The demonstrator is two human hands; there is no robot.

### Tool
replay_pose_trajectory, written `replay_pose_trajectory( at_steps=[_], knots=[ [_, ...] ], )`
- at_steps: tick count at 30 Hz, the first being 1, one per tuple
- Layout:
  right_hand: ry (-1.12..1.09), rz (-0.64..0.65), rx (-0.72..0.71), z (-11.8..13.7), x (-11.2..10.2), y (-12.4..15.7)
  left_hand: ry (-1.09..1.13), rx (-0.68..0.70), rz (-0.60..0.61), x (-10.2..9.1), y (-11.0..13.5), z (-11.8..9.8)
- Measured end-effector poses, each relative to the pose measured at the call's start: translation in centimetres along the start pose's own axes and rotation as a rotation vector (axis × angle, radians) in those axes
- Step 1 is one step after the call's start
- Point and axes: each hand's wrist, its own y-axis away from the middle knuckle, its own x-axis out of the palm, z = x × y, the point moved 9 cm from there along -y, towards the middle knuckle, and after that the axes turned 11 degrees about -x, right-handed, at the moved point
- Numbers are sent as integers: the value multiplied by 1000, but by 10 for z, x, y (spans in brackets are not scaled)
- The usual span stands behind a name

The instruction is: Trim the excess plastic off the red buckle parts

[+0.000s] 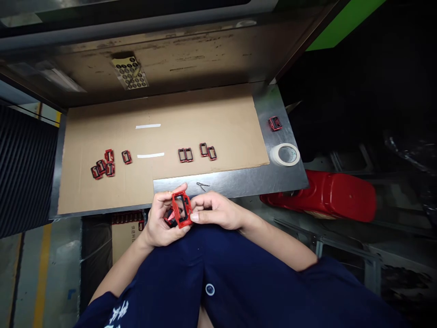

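In front of my body, my left hand [160,223] grips a small red rectangular frame [183,222] with a black inner rim. Something dark with a pinkish-red tip sits in the left palm behind the frame; I cannot make out what it is. My right hand [218,212] pinches the frame's right side between thumb and fingers. Just beyond the hands, a small dark metal tool [203,184] lies on the bench's steel edge. Two similar frames [185,155] stand side by side on the cardboard, with another pair [208,151] to their right.
Several red-and-black frames [104,165] cluster on the cardboard sheet [218,118] at left, one frame [126,157] beside them. At right are a frame stack [275,123] and a tape roll [287,154]. A red stool [344,197] stands right of the bench; a sticker sheet [130,73] hangs behind.
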Motion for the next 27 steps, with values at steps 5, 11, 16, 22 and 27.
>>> replay_pose_trajectory(
  at_steps=[5, 11, 16, 22, 27],
  knots=[
    [-85, 12, -14, -3, 2, 0, -35, 21, -8, 0, 3, -1],
    [-128, 14, -8, -7, 2, 1, -44, 22, -12, -2, 6, 2],
    [-177, 26, -20, -9, 3, 0, -25, -2, -31, -4, 8, 6],
    [-277, 40, -20, -13, 8, -1, -67, 27, -19, -4, 9, 8],
    [-308, 50, -29, -12, 11, -2, -123, 89, -5, -3, 8, 2]
  ],
)
